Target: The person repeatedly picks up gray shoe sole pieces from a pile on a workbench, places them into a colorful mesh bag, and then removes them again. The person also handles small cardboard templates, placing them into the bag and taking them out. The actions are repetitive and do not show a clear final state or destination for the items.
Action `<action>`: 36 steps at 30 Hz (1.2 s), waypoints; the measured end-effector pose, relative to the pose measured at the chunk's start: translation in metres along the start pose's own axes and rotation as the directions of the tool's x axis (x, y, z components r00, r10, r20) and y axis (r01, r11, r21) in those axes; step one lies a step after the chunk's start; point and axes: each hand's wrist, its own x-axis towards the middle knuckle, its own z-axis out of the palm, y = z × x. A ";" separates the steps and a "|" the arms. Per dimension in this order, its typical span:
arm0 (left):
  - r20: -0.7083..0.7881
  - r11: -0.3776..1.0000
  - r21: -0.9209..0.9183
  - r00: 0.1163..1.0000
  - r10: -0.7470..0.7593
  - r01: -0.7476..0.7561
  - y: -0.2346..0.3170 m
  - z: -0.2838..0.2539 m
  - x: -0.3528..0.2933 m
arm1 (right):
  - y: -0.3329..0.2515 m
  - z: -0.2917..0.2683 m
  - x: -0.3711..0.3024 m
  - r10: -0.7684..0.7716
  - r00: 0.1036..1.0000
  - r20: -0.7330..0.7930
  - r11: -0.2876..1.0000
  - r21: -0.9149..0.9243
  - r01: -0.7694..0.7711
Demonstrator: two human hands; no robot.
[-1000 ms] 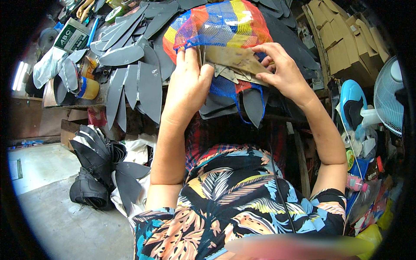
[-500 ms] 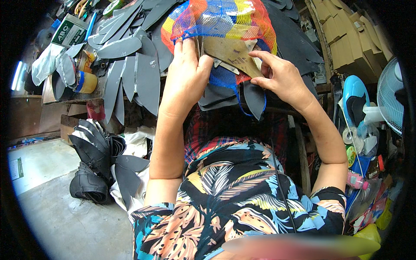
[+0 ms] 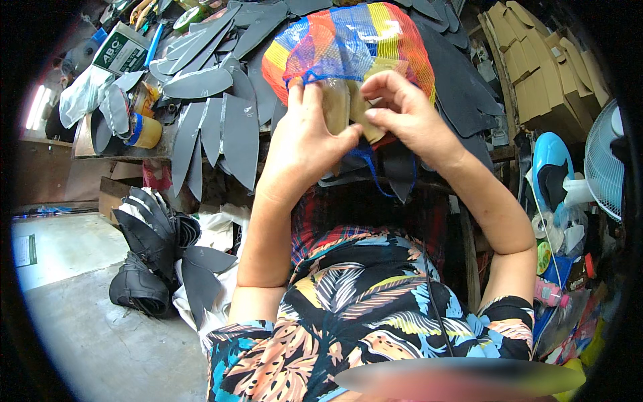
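Observation:
A net bag (image 3: 348, 43) of red, blue and yellow mesh lies at the bench's front, its mouth facing me. Stiff brown flat pieces (image 3: 336, 107), like card patterns, stick out of the opening. My left hand (image 3: 305, 137) grips them at the left, fingers at the blue-edged rim and thumb across their lower end. With bent thumb and fingers, my right hand (image 3: 408, 117) pinches another brown flat piece (image 3: 360, 114) beside them. A blue drawstring (image 3: 372, 171) dangles below the mouth. The rest of the bag's contents is hard to make out.
Dark grey sole-shaped sheets (image 3: 231, 134) cover the bench around the bag. A yellow jar (image 3: 145, 130) stands at the left. Black shoe parts (image 3: 140, 281) lie on the floor. To the right are a fan (image 3: 603, 161) and folded cardboard (image 3: 546, 74).
My right hand has moved left, closer to my left hand. The brown pieces have shifted and now stand more upright in the bag's mouth. The whole view has shifted slightly.

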 end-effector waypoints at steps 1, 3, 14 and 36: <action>-0.023 0.998 0.059 1.000 0.001 0.001 0.003 0.001 -0.002 | 0.000 0.007 0.002 -0.013 1.000 0.013 1.000 -0.015 0.013; -0.087 0.987 0.163 0.996 0.010 0.004 0.008 0.004 -0.003 | 0.002 0.017 0.004 -0.128 0.992 0.008 0.989 -0.068 0.128; -0.004 0.996 0.083 1.000 -0.027 0.027 0.002 0.006 -0.001 | 0.005 0.014 0.021 -0.128 0.983 0.130 0.992 0.007 0.128; -0.142 0.999 0.011 0.989 0.048 -0.047 -0.014 0.008 0.006 | 0.000 -0.033 0.003 -0.317 0.934 0.166 0.376 -0.882 0.284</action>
